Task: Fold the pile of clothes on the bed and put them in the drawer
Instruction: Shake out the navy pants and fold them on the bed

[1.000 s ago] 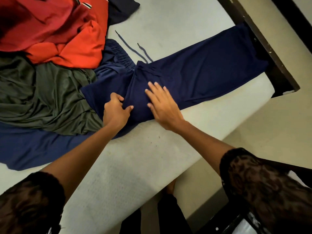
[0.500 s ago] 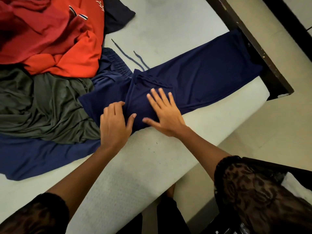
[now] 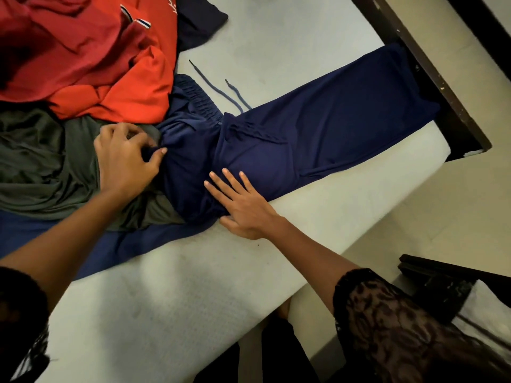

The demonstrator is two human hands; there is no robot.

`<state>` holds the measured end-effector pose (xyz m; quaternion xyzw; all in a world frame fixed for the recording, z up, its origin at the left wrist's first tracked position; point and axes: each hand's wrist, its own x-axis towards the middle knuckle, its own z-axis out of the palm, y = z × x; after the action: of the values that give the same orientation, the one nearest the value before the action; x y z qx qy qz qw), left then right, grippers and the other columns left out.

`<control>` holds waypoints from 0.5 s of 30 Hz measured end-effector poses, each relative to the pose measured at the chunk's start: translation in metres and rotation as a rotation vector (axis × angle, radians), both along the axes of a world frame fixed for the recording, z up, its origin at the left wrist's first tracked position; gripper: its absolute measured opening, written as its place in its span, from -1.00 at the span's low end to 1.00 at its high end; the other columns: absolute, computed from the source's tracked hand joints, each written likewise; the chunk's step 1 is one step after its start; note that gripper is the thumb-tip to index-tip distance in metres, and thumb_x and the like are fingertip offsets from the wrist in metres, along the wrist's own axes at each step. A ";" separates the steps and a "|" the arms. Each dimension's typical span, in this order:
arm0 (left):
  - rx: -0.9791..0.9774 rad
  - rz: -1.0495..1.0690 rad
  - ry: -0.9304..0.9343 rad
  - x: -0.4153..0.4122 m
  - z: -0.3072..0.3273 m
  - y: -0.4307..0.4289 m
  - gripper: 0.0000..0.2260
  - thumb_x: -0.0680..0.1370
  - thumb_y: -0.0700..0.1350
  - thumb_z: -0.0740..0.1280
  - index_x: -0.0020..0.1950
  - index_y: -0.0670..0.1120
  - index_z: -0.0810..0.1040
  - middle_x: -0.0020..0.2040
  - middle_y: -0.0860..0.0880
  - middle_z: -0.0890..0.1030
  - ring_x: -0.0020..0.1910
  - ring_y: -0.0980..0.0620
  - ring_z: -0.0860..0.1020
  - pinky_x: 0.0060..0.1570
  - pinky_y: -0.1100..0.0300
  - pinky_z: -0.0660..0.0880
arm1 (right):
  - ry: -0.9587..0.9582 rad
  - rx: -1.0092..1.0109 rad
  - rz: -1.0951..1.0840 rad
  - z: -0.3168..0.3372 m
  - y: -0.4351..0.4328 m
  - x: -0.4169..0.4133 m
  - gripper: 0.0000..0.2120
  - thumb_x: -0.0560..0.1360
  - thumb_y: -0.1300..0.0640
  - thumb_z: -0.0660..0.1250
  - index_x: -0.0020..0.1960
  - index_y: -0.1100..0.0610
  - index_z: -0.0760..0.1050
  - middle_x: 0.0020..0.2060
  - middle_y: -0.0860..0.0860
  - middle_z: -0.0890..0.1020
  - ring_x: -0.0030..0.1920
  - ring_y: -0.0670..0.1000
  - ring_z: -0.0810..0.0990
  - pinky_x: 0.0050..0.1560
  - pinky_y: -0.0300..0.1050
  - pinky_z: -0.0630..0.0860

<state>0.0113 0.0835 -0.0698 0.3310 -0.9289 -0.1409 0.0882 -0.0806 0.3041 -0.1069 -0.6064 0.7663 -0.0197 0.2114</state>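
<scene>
While I watch through the head camera, the task reads as barely begun: nothing is folded through or, as far as I can see, put away. Nearest me is bare mattress (image 3: 179, 299). Just past it the right hand (image 3: 246, 208) lies flat, fingers straight and slightly spread, pressing the near edge of the navy track pants (image 3: 318, 128). To the left of those fingers, the left hand (image 3: 124, 158) has its fingers curled, thumb and fingertips pinching a fold of the pants' hip fabric where it overlaps an olive garment (image 3: 41, 167). The pants lie on the mattress between and beyond both hands, seemingly laid leg on leg. Their long axis runs diagonally: the elastic waistband sits just beyond the left fingers, pointing at the pile, and the legs stretch away past the right fingertips to the far right, cuffs reaching the mattress edge by the dark bed frame (image 3: 431, 78). Left of the left fingers and beyond, the olive piece, a blue garment (image 3: 116, 244) under it and an orange-red shirt (image 3: 110, 64) lie unfolded. I judge the pants need crosswise folds, then the whole pile.
</scene>
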 end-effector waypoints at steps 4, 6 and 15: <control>0.123 0.018 0.074 -0.019 0.020 0.005 -0.78 0.47 -0.05 0.37 -0.11 -0.22 0.59 -0.11 -0.23 0.60 -0.07 -0.25 0.53 -0.08 -0.05 0.41 | -0.351 0.024 -0.142 0.027 0.004 -0.004 -0.48 0.64 0.08 0.02 0.54 0.05 -0.07 0.53 0.00 -0.04 0.52 0.00 -0.17 0.49 0.01 -0.26; 0.308 0.143 0.098 -0.037 0.035 0.008 -0.83 0.49 -0.06 0.35 -0.14 -0.17 0.53 -0.16 -0.25 0.60 -0.11 -0.22 0.55 -0.12 0.01 0.42 | -0.709 -0.022 -0.436 0.048 0.001 -0.008 -0.54 0.64 0.12 0.04 0.52 0.08 0.09 0.50 -0.01 0.14 0.51 -0.05 0.00 0.50 -0.07 -0.13; 1.005 0.229 0.298 -0.177 0.094 0.031 -0.91 0.53 -0.27 0.28 -0.09 -0.11 0.54 -0.26 -0.03 0.48 -0.46 0.15 0.54 -0.47 0.33 0.50 | -1.775 -0.527 -1.391 0.100 0.021 -0.102 -0.74 0.54 0.17 0.12 0.05 0.20 0.56 -0.01 0.14 0.64 -0.04 0.08 0.62 0.16 -0.04 0.48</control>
<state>-0.1656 0.1146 0.0246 0.4082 -0.6823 -0.6031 0.0644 -0.1826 0.3256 -0.0068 0.1479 0.4887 -0.7096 0.4855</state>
